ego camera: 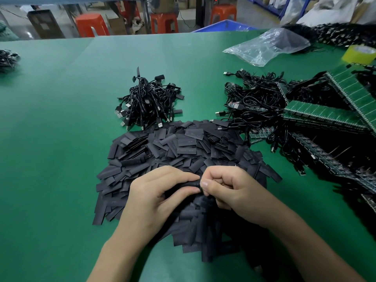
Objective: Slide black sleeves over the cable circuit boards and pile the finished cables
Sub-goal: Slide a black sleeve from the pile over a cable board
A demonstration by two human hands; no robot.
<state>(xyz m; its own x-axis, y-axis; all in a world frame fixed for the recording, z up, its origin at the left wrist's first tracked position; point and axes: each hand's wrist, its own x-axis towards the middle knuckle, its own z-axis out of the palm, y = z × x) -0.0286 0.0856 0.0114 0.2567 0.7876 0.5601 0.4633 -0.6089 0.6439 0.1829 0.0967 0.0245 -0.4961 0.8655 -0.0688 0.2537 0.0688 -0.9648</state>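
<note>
My left hand [151,197] pinches the black sleeve [188,185] near the tabletop's [61,119] front edge; right hand [227,192] closed on something hidden, probably the board — feed straight, don't buckle.

Left hand [154,192] and right hand [227,190] pinch together.

The left hand [156,192] and right hand [225,190] cover most of the black sleeve [192,183] pinched between them, so whether a circuit board sits inside it cannot be told. Print on the loose sleeves [183,147] is too small to read. The green board panels [325,115] run off the right edge, and a cable heap [7,60] is cut off at the left edge
</note>
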